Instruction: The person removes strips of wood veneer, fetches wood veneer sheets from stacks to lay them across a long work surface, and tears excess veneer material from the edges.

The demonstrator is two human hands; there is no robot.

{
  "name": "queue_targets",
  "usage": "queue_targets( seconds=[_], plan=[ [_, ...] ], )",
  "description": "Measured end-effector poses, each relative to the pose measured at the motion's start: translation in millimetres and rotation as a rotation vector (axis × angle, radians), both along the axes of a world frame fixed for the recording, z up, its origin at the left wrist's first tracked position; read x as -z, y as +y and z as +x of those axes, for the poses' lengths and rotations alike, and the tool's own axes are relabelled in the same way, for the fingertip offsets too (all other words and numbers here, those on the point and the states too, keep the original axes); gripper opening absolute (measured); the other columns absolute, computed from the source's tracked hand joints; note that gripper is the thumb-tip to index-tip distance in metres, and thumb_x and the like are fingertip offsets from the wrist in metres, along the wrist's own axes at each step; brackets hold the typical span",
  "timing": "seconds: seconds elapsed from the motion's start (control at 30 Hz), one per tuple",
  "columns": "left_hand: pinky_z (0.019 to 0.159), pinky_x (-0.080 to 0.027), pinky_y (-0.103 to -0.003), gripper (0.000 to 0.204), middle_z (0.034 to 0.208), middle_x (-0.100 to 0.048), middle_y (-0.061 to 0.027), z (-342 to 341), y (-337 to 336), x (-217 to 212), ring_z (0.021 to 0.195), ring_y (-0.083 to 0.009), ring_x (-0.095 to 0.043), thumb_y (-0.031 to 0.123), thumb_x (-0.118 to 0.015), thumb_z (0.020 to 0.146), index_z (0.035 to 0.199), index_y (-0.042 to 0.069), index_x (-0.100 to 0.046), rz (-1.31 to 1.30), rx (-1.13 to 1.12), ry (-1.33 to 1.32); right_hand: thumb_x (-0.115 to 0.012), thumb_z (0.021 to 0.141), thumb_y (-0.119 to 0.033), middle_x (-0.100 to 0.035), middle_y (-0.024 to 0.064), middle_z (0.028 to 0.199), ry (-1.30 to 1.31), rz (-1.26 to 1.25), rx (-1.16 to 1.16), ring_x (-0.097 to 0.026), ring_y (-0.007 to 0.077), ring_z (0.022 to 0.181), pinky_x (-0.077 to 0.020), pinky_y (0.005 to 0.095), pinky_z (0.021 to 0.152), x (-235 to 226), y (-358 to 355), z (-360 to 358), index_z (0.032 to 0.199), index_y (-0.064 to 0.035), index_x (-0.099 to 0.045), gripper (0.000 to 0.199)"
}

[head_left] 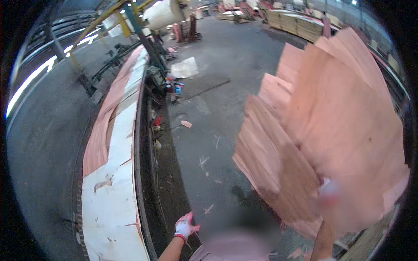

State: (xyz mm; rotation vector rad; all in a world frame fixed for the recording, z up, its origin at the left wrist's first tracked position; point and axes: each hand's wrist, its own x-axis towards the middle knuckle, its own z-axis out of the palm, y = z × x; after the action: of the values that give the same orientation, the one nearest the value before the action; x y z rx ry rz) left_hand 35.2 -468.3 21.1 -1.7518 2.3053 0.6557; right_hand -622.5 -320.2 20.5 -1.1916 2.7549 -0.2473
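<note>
Large thin pinkish-brown wood veneer sheets (344, 113) fan out, overlapping and tilted, on the right. My right hand (328, 193), in a white and red glove, is at the inner edge of the big upper sheet and grips it; blur hides part of its fingers. Another veneer sheet (272, 161) slants down beneath, to the left. My left hand (184, 226), gloved in white with red-pink fingertips, hangs low beside the long bench at left. Its thumb stands apart from the fingers, and nothing shows in it.
The long bench (109, 206) carries white and pink veneer strips along my left, with a dark side rail (141, 174). Wood scraps (186, 124) and a pale sheet (184, 68) lie on the grey floor. Stacked veneer (294, 24) stands at the far right; a large pale roll (163, 14) is overhead.
</note>
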Motion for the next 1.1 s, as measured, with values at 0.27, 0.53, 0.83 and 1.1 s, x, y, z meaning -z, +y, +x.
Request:
queue_targets(
  seconds=[0.27, 0.53, 0.83, 1.1],
  plan=[
    [0.075, -0.051, -0.041, 0.052, 0.086, -0.068, -0.0156, 89, 84, 63, 0.081, -0.0341, -0.064, 0.053, -0.056, 0.081, 0.091, 0.003, -0.065, -0.444, -1.061, -0.412, -0.071, 0.066, -0.034, -0.063, 0.0177, 0.077, 0.048, -0.146, 0.175, -0.060, 0.0362, 0.073, -0.0472, 0.0453, 0.066, -19, 37, 74, 0.085, -0.0048, -0.062, 0.036],
    [0.059, -0.051, -0.038, 0.032, 0.080, -0.067, -0.0133, 215, 151, 129, 0.068, -0.0256, -0.064, 0.031, -0.062, 0.074, 0.093, 0.006, -0.066, 0.145, -1.349, 0.504, -0.069, 0.068, -0.031, -0.060, 0.0115, 0.067, -0.112, -0.120, 0.015, -0.058, 0.0310, 0.066, -0.0443, 0.0433, 0.062, -84, 70, 196, 0.078, -0.0104, -0.063, 0.023],
    [0.050, -0.041, -0.029, 0.036, 0.069, -0.056, 0.0000, 182, 5, 164, 0.055, -0.0144, -0.050, 0.040, -0.059, 0.085, 0.101, 0.008, -0.062, 0.489, -1.098, 0.893, -0.069, 0.072, -0.021, -0.050, 0.0090, 0.065, 0.379, -0.463, -0.523, -0.050, 0.0291, 0.061, -0.0395, 0.0394, 0.057, -286, -67, 311, 0.081, -0.0077, -0.060, 0.018],
    [0.059, -0.047, -0.027, 0.042, 0.098, -0.061, -0.0036, 124, -98, 105, 0.072, -0.0132, -0.057, 0.044, -0.053, 0.089, 0.114, 0.010, -0.054, 0.763, -1.133, 1.468, -0.060, 0.086, -0.008, -0.056, 0.0080, 0.114, 0.107, -0.842, -0.509, -0.053, 0.0168, 0.104, -0.0417, 0.0299, 0.091, -463, -109, 309, 0.124, -0.0009, -0.048, 0.040]
  ],
)
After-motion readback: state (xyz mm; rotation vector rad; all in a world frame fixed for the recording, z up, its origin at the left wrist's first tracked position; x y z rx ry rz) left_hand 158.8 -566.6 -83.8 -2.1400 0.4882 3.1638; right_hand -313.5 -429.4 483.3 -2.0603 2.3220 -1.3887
